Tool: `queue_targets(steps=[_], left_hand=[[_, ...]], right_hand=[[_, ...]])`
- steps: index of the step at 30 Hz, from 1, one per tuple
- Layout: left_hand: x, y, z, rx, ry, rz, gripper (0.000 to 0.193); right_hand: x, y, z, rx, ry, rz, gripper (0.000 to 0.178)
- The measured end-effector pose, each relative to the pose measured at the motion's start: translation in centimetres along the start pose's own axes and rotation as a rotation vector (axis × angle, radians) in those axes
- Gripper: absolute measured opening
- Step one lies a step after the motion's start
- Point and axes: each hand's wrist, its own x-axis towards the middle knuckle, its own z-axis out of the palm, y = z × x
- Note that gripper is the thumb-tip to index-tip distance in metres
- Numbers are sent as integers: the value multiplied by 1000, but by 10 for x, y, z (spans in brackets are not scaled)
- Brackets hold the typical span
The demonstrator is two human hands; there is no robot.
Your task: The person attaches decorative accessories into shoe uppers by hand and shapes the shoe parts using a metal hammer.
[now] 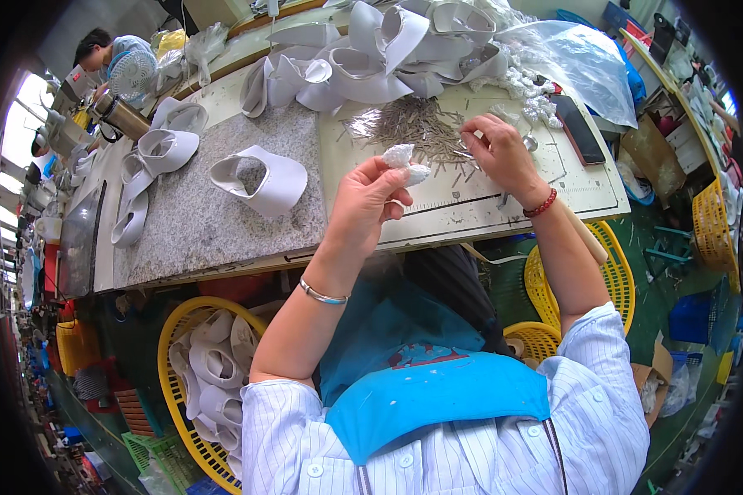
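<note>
My left hand [374, 195] pinches a small white bow-shaped lace piece [399, 157] between thumb and fingers, above the table's front part. Farther right, my right hand [501, 151] is at the edge of a heap of thin silvery metal strips [417, 128]. Its thumb and fingertips are drawn together; whether a strip is between them is too small to tell. Left of my hands, one white curved piece [276, 183], like a shoe upper, stands on the speckled grey slab [215, 227]. Behind the strips rises a large pile of similar white pieces [351, 70].
White lacy pieces [524, 103] and a dark phone [578, 130] lie at the right. More white curved pieces [168, 150] and a metal flask [122, 115] stand at the left. Yellow baskets [171, 351] flank my legs below the table. Another person [115, 54] sits far left.
</note>
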Motion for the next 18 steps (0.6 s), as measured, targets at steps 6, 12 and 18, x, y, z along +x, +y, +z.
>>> queue_targets(steps=[6, 12, 18], left_hand=[[-4, -5, 7, -35, 49, 45, 22], [-7, -2, 13, -90, 46, 24, 24], [-9, -11, 8, -25, 112, 94, 21]], right_hand=[[3, -5, 8, 225, 4, 93, 14], [7, -5, 15, 195, 19, 125, 16], [-10, -53, 1, 541, -105, 205, 16]])
